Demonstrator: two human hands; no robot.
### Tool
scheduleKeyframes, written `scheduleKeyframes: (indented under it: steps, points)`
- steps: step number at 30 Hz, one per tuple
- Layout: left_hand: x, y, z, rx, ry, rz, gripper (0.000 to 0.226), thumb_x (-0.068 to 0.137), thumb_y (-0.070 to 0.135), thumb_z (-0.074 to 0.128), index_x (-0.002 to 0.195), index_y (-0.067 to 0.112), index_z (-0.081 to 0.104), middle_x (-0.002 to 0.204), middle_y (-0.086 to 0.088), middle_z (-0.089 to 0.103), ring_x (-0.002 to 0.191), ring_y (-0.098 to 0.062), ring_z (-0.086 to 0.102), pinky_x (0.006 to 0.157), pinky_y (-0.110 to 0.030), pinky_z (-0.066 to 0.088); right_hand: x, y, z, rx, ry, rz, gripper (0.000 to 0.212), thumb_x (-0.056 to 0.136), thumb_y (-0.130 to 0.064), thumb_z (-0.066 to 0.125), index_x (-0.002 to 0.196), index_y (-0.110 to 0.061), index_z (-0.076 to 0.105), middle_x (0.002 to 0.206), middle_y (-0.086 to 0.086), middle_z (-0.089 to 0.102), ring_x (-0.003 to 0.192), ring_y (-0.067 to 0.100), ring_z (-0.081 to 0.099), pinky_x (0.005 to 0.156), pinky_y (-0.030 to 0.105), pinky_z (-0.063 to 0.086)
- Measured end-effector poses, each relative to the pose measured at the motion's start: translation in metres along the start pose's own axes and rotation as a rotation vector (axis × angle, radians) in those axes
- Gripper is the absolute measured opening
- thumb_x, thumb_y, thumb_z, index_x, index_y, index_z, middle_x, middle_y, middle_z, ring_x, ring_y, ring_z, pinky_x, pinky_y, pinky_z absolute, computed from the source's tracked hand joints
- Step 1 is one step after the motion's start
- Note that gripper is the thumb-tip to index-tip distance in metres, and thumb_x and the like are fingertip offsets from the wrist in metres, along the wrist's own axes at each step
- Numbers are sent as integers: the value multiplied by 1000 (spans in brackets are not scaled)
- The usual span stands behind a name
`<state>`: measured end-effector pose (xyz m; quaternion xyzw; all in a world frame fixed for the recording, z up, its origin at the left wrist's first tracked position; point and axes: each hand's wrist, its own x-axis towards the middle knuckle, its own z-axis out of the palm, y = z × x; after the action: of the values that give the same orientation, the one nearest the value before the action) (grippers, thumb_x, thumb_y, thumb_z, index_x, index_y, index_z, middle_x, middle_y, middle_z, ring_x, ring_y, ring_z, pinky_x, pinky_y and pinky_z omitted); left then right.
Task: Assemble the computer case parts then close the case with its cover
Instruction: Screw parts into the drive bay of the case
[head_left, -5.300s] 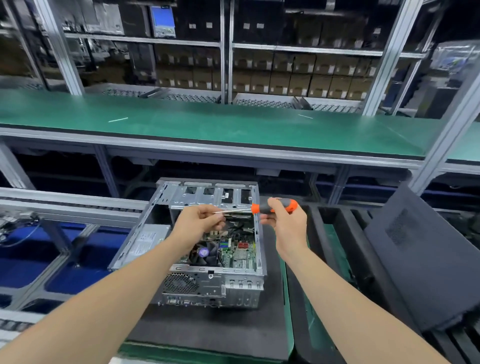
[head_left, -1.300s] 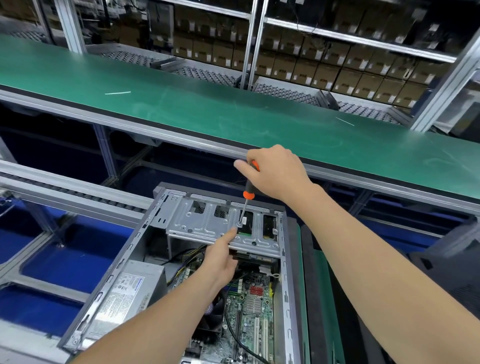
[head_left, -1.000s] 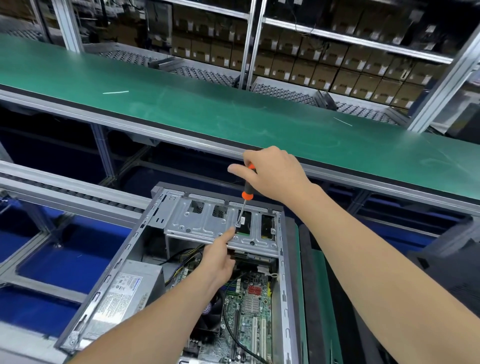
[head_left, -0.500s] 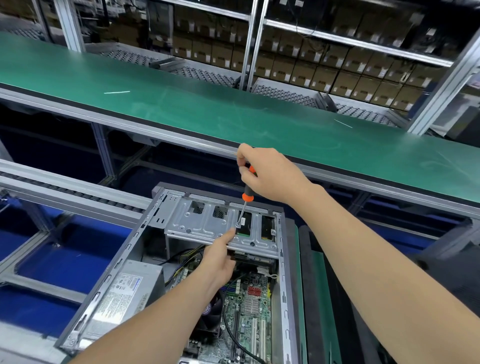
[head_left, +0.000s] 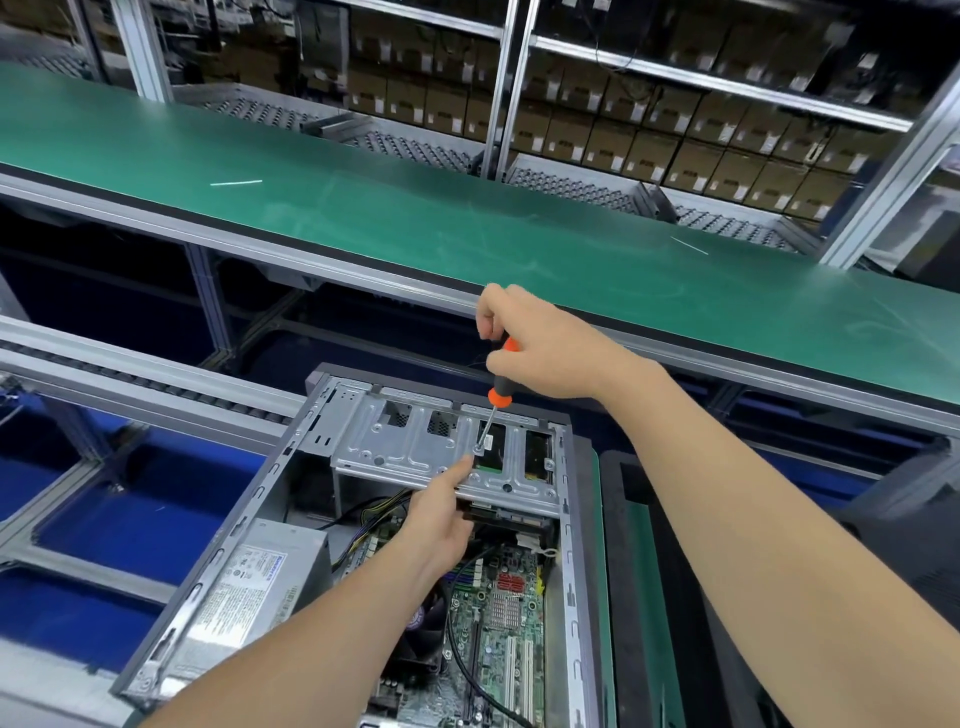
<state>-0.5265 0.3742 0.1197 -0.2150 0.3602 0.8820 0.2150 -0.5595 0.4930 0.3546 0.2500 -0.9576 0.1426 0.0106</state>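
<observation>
Right grip (head_left: 550, 348): fingers curled round the orange-and-black handle of a screwdriver (head_left: 501, 387), held nearly upright, tip down on the cage.
Left grip (head_left: 441, 514): forefinger straight, its tip touching the cage just beside the screwdriver's tip; it holds nothing that shows.
Case (head_left: 249, 525): grey metal, lying on its side with the open side up, cover off, below and in front of the green tabletop (head_left: 467, 223).
Cage (head_left: 410, 441): bare silver sheet metal with ribs and cut-outs, spanning the case's far end.
Inside: green board (head_left: 498, 613) with white slots and black cable; silver power supply (head_left: 254, 582) with a printed label on the left; dark fan (head_left: 423, 629) between them.
</observation>
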Motion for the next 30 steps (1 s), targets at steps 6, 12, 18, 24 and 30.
scheduleKeyframes:
  steps: [6, 12, 18, 24, 30]
  points:
    - [1, 0, 0, -20, -15, 1, 53, 90, 27, 77, 136, 9, 60, 135, -19, 65, 131, -37, 57, 118, -55, 36, 2, -3, 8, -104, 119, 72, 25, 102, -51, 49, 102, -26, 49, 93, -3, 58, 76, 18, 57, 60, 35, 42]
    - [1, 0, -1, -10, -6, 6, 62, 90, 29, 77, 144, 10, 53, 146, -21, 55, 140, -38, 48, 120, -55, 33, 1, -3, 5, -191, 132, 134, 32, 102, -54, 50, 99, -23, 45, 77, -1, 62, 61, 17, 58, 55, 32, 41]
    - [0, 1, 0, -22, -2, 25, 71, 89, 30, 78, 150, 10, 47, 157, -20, 44, 149, -36, 36, 123, -54, 29, 1, 0, 6, 34, 60, 4, 14, 96, -27, 55, 104, -28, 43, 96, -5, 60, 78, 16, 59, 65, 39, 47]
    - [-3, 2, 1, -25, -5, 33, 71, 89, 30, 77, 150, 9, 47, 159, -19, 39, 151, -36, 31, 123, -54, 28, 0, -4, 8, 23, 93, 58, 17, 97, -45, 51, 102, -30, 44, 99, -5, 58, 79, 20, 64, 64, 40, 51]
    - [-4, 2, 2, -34, -6, 33, 72, 91, 30, 76, 152, 9, 45, 161, -20, 37, 152, -36, 30, 123, -55, 27, 0, -8, 8, -113, 149, 181, 33, 103, -56, 46, 100, -23, 42, 79, 2, 67, 53, 23, 62, 49, 35, 47]
